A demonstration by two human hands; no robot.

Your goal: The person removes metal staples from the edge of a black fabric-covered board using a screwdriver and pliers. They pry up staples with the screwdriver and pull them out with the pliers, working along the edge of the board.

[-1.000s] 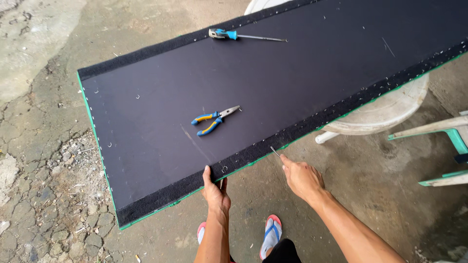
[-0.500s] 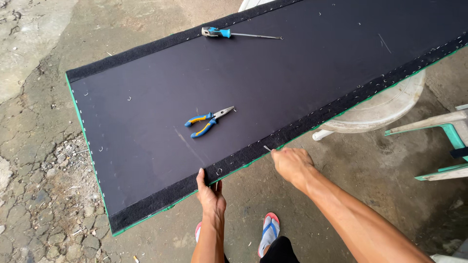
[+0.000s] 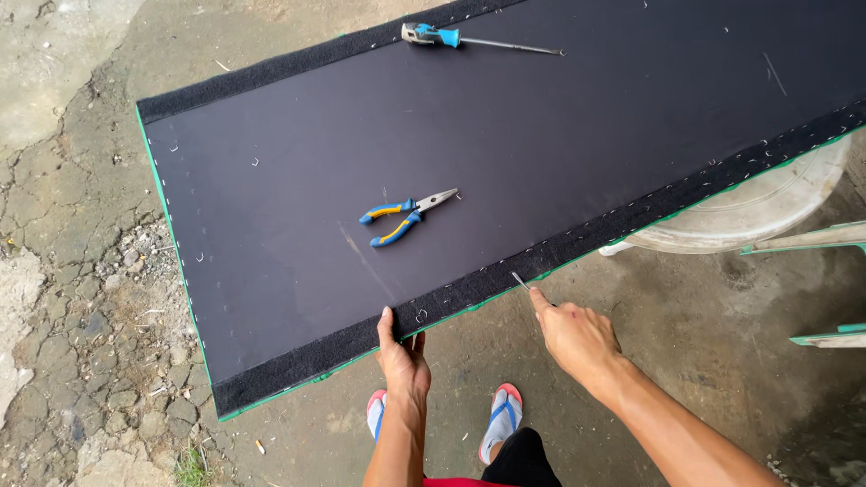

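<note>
At the near edge of the black board (image 3: 541, 135), I'm gripping the fuzzy border with my left hand (image 3: 403, 361), thumb lying on top, fingers curled under. Just beside it, my right hand (image 3: 577, 338) is closing around a thin metal tool (image 3: 521, 281), its tip touching that edge. Pliers (image 3: 406, 216) are lying mid-board, a screwdriver (image 3: 469, 39) near the far edge.

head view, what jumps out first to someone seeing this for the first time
A long black panel with a fuzzy stapled border and green edging fills most of the view, raised over cracked concrete. On it lie blue-and-yellow pliers near the middle and a blue-handled screwdriver by the far edge. At the near edge the left hand grips the border while the right hand holds a thin metal tool there.
</note>
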